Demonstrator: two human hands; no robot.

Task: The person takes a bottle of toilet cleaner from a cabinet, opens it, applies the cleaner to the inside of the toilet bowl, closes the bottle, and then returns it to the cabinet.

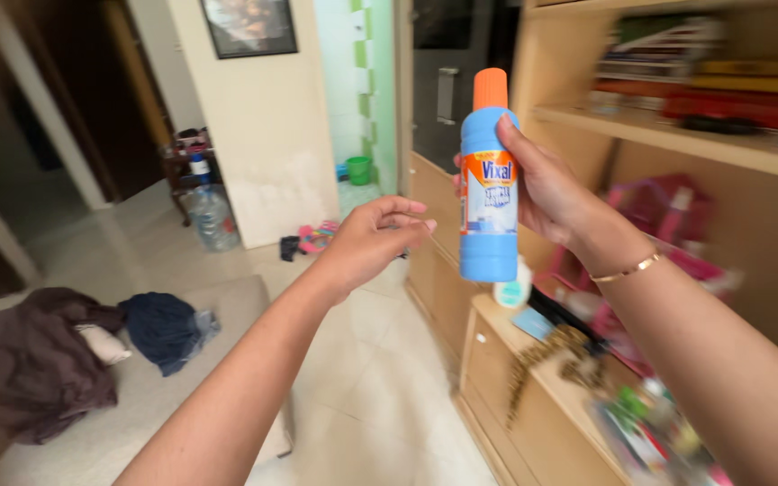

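Right hand [547, 189] is gripping a blue bottle with an orange cap [489, 180], holding it upright in the air by the wooden shelf [677, 135]; left hand [373, 241] is reaching toward it, fingers loosely curled, holding nothing

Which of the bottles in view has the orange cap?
The blue bottle held upright in the right hand. The big clear water jug on the floor has a blue top, and the small white bottle on the cabinet shows none.

Bright, soft daylight; motion blur on shelf [677, 135] and clutter at right edge.
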